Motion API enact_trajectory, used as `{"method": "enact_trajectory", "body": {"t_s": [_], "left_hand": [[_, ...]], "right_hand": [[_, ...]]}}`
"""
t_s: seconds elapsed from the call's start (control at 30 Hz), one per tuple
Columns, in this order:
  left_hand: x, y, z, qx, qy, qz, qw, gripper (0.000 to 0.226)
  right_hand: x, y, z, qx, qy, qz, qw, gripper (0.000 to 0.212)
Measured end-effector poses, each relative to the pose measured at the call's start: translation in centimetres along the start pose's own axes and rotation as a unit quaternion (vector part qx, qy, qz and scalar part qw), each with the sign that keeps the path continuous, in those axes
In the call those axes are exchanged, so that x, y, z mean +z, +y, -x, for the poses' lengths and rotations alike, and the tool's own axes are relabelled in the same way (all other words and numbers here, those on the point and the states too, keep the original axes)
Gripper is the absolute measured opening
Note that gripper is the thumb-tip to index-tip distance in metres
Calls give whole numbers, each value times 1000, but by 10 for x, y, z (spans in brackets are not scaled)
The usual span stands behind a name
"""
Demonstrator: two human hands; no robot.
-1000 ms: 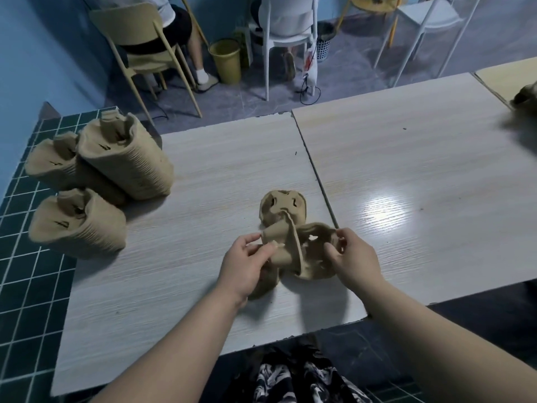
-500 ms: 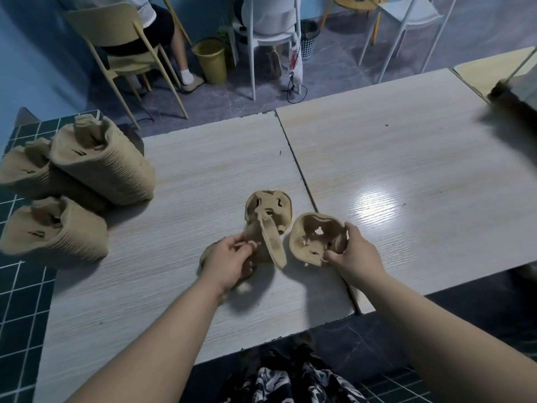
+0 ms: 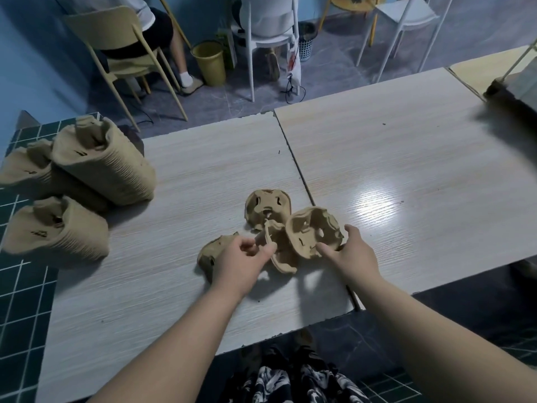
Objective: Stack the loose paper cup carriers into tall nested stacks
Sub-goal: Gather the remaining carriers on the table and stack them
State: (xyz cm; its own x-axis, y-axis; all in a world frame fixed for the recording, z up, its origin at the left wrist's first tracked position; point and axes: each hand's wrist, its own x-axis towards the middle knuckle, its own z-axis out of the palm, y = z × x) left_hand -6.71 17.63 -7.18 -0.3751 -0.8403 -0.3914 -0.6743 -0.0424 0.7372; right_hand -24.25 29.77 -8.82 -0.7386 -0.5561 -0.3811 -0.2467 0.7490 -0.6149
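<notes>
Left hand (image 3: 238, 264) fingers pinching one tilted carrier (image 3: 279, 248), right hand (image 3: 350, 254) gripping another carrier (image 3: 313, 228) near the surface's front edge, two more lying loose, three tall stacks (image 3: 107, 167) already done at the left edge.

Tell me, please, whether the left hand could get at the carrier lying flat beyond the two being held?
Probably not directly: the left hand already pinches a tilted carrier, which stands between it and the flat carrier.

Nested stacks (image 3: 96, 167) block table's (image 3: 406, 158) left; right half bare
</notes>
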Motion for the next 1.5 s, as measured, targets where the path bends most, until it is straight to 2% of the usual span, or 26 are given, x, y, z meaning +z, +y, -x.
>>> {"method": "enact_trajectory", "body": {"t_s": [0.13,0.3,0.57,0.73,0.9,1.07,1.17,1.27,1.4,1.5], "left_hand": [[3,3,-2,-2,20,-38,999,18],[-5,-11,-8,-23,32,-34,999,4],[-1,-26,-13,-31,-7,0,1000,24],[0,-29,-16,-22,-17,1,1000,23],[-2,-29,-17,-13,-10,-7,1000,30],[-2,-32,-17,-9,-26,1,1000,25],[-2,-33,-17,-10,-37,2,999,25],[-2,-35,-19,-16,-33,1,999,39],[0,-34,-20,-26,-28,8,999,43],[2,-33,-20,-26,-33,7,999,39]], "right_hand": [[7,-3,-2,11,-5,-31,999,72],[9,-2,-10,27,24,-55,998,72],[16,1,-15,65,16,-103,992,69],[13,-2,-22,68,15,-118,991,75],[12,-8,-22,58,32,-99,993,63],[13,-13,-26,64,23,-86,994,68],[17,-18,-30,58,40,-87,994,58],[13,-22,-28,32,91,-129,987,48],[1,-29,-23,-17,152,-217,964,36],[-6,-37,-19,-36,103,-284,953,35]]}}
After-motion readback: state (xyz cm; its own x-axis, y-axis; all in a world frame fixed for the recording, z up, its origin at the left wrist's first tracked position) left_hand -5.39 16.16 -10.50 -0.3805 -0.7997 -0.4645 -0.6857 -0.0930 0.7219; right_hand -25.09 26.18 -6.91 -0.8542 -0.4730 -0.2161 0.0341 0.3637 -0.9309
